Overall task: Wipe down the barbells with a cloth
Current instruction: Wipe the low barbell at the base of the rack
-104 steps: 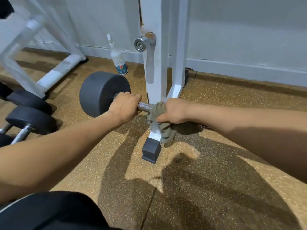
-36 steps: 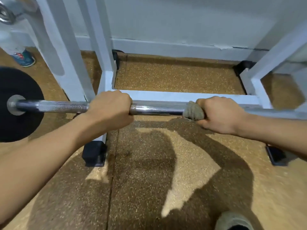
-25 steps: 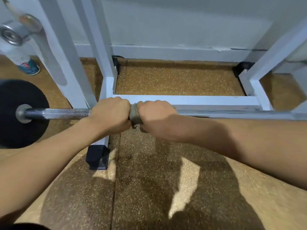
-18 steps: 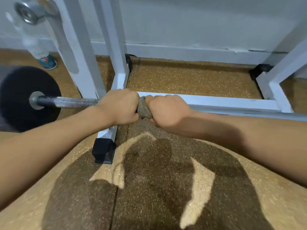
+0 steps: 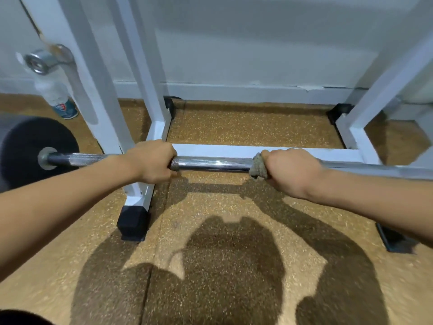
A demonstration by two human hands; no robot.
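A chrome barbell (image 5: 215,163) runs level across the view, low over the floor, with a black weight plate (image 5: 25,146) on its left end. My left hand (image 5: 151,161) grips the bar near the knurled part. My right hand (image 5: 291,171) grips a grey-green cloth (image 5: 257,167) wrapped round the bar further right. A shiny stretch of bare bar lies between the two hands. Past my right hand the bar runs off the right edge.
A white rack frame (image 5: 243,150) stands behind the bar, with black feet (image 5: 132,222) on the speckled brown rubber floor. A spray bottle (image 5: 63,105) stands by the wall at left. A chrome peg (image 5: 39,63) sticks out from the left upright.
My right hand has slid the cloth rightward along the bar, away from my left hand, after being pressed up against it. My left hand keeps its grip.
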